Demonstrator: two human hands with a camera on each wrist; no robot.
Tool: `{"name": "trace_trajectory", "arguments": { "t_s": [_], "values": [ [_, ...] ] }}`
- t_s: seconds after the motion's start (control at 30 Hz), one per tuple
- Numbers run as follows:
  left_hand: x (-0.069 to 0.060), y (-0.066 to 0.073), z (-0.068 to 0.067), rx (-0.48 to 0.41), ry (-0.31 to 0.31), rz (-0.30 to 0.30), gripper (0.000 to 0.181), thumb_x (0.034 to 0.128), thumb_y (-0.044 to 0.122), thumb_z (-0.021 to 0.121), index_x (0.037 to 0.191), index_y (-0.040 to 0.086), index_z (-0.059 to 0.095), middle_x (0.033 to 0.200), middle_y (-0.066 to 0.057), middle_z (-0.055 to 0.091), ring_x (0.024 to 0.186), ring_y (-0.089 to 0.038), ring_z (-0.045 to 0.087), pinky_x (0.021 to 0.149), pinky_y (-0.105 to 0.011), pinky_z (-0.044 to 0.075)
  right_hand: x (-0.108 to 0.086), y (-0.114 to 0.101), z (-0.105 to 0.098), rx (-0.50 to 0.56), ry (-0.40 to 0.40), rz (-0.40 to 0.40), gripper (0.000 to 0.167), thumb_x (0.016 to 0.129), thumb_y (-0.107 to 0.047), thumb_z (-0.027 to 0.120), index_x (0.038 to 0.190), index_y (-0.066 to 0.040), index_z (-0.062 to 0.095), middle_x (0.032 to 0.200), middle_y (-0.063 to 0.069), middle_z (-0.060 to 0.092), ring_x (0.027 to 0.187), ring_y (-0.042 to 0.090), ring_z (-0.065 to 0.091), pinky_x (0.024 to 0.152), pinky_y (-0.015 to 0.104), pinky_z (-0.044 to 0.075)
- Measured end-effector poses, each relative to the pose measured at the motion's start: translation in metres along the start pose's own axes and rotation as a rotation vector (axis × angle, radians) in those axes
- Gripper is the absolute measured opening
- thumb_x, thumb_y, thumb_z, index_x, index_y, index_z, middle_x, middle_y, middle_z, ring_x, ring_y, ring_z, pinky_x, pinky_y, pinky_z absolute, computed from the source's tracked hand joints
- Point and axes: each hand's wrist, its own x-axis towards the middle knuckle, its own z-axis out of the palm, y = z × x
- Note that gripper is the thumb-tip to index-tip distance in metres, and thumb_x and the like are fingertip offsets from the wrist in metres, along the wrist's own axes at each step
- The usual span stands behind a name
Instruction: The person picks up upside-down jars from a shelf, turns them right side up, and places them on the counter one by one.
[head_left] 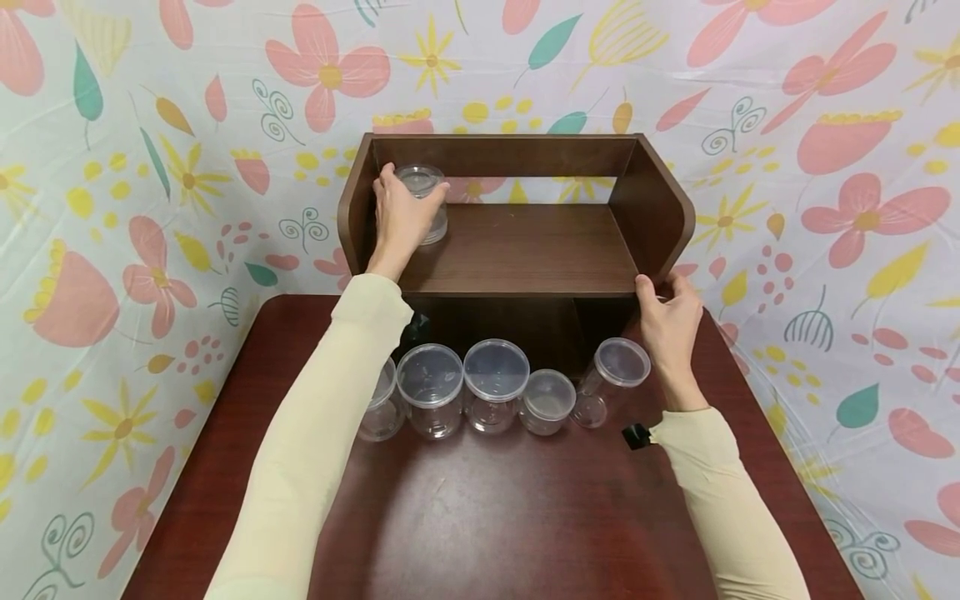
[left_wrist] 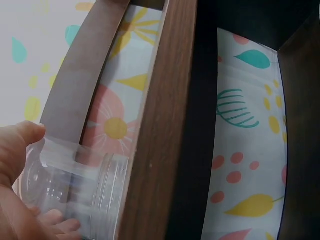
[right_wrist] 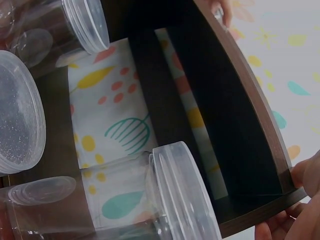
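On the upper board of a dark brown wooden shelf (head_left: 532, 250), at its left end, stands a clear plastic jar (head_left: 422, 179). My left hand (head_left: 403, 218) grips this jar, thumb on one side and fingers on the other. The left wrist view shows the jar's ribbed end (left_wrist: 110, 190) down at the board, its smooth end up near the thumb. My right hand (head_left: 671, 329) holds the shelf's front right corner; in the right wrist view the thumb and fingers pinch the board edge from both sides.
In front of the shelf, several clear lidded jars of different sizes stand in a row on the dark red table (head_left: 465, 533), among them a wide jar (head_left: 495, 371), a short jar (head_left: 547, 400) and a tall jar (head_left: 621, 362). A flower-patterned sheet (head_left: 862, 217) hangs behind.
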Motion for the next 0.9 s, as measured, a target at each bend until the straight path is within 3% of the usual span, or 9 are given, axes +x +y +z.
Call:
{"name": "trace_trajectory", "arguments": {
  "t_s": [0.33,0.73,0.9],
  "values": [
    [-0.019,0.004,-0.007,-0.047,-0.072,0.03,0.098,0.0905,0.054,0.071,0.163,0.01,0.022,0.161,-0.009,0.033,0.145,-0.023,0.037,0.117,-0.036,0.033,0.0,-0.004,-0.002,0.006,-0.013,0.041,0.03,0.096,-0.022,0.07,0.102,0.007,0.07,0.082,-0.005,0.06,0.071,0.002,0.055,0.07,0.017,0.043],
    [-0.057,0.015,-0.018,-0.127,-0.148,0.11,0.094,0.092,0.053,0.071,0.162,0.01,0.026,0.163,-0.008,0.034,0.146,-0.02,0.037,0.115,-0.039,0.036,0.001,-0.007,-0.005,0.006,-0.035,0.055,0.031,0.094,-0.022,0.073,0.101,0.007,0.07,0.077,-0.009,0.057,0.069,0.003,0.052,0.068,0.019,0.04],
    [-0.072,0.018,-0.026,-0.19,-0.174,0.106,0.092,0.0915,0.051,0.072,0.162,0.012,0.028,0.162,-0.006,0.035,0.146,-0.018,0.037,0.115,-0.038,0.035,0.003,-0.009,-0.007,0.002,-0.066,0.072,0.033,0.094,-0.024,0.076,0.104,0.007,0.071,0.076,-0.01,0.057,0.07,0.005,0.051,0.067,0.02,0.039]
  ]
}}
